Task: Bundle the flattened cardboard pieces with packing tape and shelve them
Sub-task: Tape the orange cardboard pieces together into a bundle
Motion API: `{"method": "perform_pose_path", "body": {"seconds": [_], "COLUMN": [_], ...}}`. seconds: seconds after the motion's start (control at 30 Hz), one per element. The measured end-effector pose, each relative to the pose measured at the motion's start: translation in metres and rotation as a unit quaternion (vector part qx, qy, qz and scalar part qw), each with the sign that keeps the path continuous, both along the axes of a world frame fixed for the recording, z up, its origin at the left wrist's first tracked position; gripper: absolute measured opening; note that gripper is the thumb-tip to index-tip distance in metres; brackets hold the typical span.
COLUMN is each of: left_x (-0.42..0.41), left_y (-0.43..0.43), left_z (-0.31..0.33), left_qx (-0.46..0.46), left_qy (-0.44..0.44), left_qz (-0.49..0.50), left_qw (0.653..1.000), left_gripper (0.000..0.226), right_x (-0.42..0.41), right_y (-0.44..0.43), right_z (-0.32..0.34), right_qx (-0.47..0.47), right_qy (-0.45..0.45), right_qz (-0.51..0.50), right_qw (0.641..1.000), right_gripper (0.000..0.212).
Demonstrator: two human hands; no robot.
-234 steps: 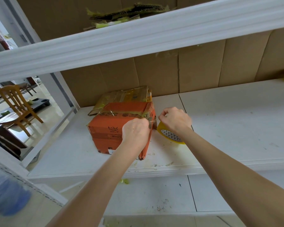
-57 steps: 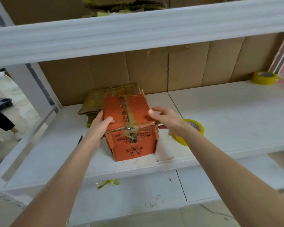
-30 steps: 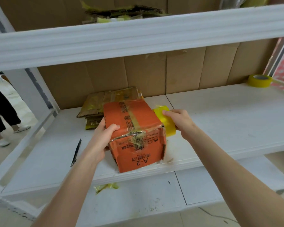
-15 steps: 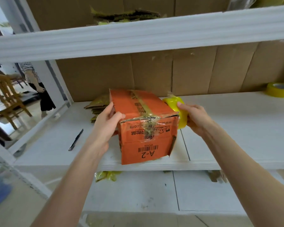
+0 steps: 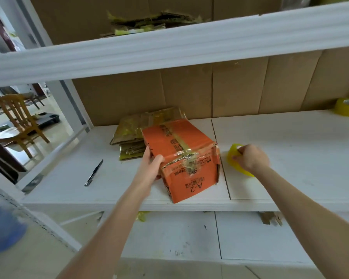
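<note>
Left hand grips the orange bundle (taped crosswise) on the shelf; right hand clutches the tape roll beside it.

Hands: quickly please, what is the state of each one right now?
Left hand: grips the left side of the orange cardboard bundle.
Right hand: fingers curled on the yellow tape roll, holding it.

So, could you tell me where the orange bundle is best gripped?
Take the orange bundle by its two long side faces, one hand from each side. It lies flat on the shelf like a block, labelled end towards you. The left hand grips its left edge; the right face is free, beside the tape roll in the right hand.
</note>
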State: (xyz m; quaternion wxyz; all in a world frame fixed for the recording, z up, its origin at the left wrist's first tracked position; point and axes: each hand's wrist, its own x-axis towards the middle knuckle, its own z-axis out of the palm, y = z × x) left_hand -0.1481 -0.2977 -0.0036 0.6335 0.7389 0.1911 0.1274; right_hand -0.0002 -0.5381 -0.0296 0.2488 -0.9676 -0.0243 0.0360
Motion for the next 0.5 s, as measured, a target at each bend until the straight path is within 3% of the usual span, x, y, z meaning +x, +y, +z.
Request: {"method": "perform_pose_path", "body": {"seconds": [0.1,0.23,0.3,0.4,0.5], "left_x": [0.001,0.006,0.014,0.033,0.058], "left_y": [0.006,0.02,0.041,0.084,0.129], "left_z": [-0.002,-0.005,-0.01,-0.015,-0.028], "left_qx": [-0.015,-0.011,0.023,0.269,0.485], "left_qy": [0.006,0.01,-0.004,-0.002,0.049], "left_qz": [-0.013,-0.002,0.072,0.134,0.056], "left_qw": [1.0,1.0,0.997,0.954,0.872], "left_gripper": [0.042,0.026,0.034,0.041,0.06], "right_x": [0.003,0.009,0.006,0.001,0.012], "right_y": [0.0,0.031,0.059,0.099,0.115], "right_z": [-0.004,0.031,0.055,0.069,0.07], "right_qx": [-0.054,0.131,0.148,0.006,-0.046], "right_qy": [0.014,-0.031,-0.039,0.006,0.06], "right_qz": [0.007,0.062,0.129,0.182,0.149], "right_qw": [0.998,0.989,0.98,0.983,0.986], "right_gripper": [0.024,0.059,0.071,0.068,0.053]}}
